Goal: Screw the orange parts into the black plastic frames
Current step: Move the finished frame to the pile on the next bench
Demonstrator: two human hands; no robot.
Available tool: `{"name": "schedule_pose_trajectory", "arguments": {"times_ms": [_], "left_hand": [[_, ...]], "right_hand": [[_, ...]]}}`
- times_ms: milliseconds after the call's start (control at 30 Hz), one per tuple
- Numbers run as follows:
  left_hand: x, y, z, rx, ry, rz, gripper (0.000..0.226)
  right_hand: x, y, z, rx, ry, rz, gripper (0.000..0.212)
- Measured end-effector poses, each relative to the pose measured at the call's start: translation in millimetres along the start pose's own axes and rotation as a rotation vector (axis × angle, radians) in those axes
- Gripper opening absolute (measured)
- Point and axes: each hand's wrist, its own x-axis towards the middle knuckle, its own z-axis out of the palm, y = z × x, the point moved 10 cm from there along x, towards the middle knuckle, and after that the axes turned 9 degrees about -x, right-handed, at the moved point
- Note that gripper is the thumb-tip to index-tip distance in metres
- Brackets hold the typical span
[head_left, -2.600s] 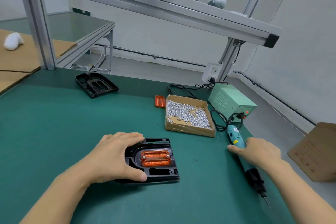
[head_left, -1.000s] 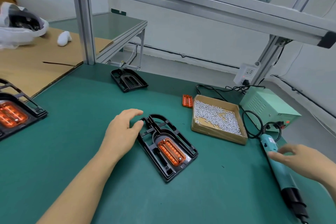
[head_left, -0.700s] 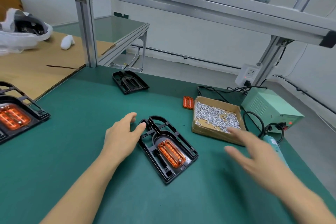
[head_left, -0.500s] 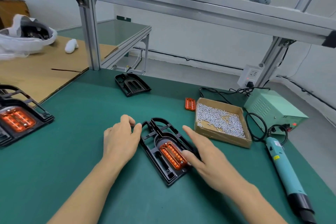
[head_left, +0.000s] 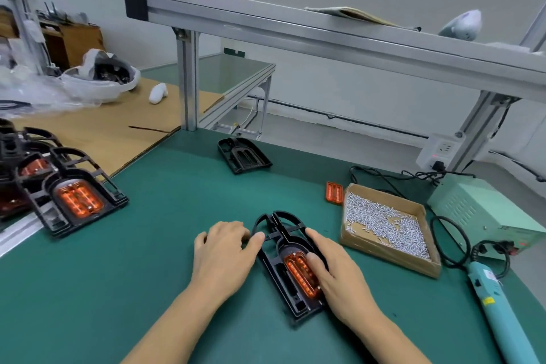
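A black plastic frame [head_left: 283, 272] lies flat on the green desk [head_left: 147, 245] near its front edge, its looped end pointing away from the person, with an orange part [head_left: 300, 273] seated in its middle recess. The left hand [head_left: 224, 257] rests beside the frame's left edge, fingers relaxed and fairly wide, the thumb tip touching the frame's rim. The right hand [head_left: 334, 272] lies over the frame's right side, fingers extended along the edge and the thumb pressing on the orange part; it grips nothing. A teal electric screwdriver [head_left: 496, 313] lies on the desk to the right, well apart from both hands, its cable running to a pale green power box [head_left: 478, 213]. Between that box and the frame sits a cardboard box of screws [head_left: 387, 224], with a loose orange part [head_left: 334, 191] just beside its far left corner. An empty black frame [head_left: 243, 155] lies farther back, and finished frames with orange inserts [head_left: 71, 195] are stacked at the left (several, partly cut off by the picture's edge).
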Motion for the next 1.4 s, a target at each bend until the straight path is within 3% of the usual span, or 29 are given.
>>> {"name": "schedule_pose_trajectory", "arguments": {"times_ms": [167,533,733,933,1400], "left_hand": [[-32.0,3.3,19.8,-0.159,-0.082,-0.021,0.069],[-39.1,-24.2,-12.2,-0.777,0.093,-0.176,0.065],[-44.4,-42.8,-49.9,-0.849,0.193,-0.208,0.069],[-46.5,-69.9,-107.3,-0.774,0.319,-0.216,0.082],[-69.7,-159.3,-242.4,-0.706,0.671,-0.241,0.074]], "right_hand": [[4.4,-7.0,4.0,0.092,0.040,0.081,0.048],[8.0,-74.9,31.9,0.479,0.004,0.115,0.062],[20.9,-118.6,30.3,0.509,-0.001,0.009,0.062],[41.5,-179.9,41.1,0.541,-0.038,-0.096,0.063],[73.3,-358.7,75.4,0.608,-0.150,-0.430,0.055]]}}
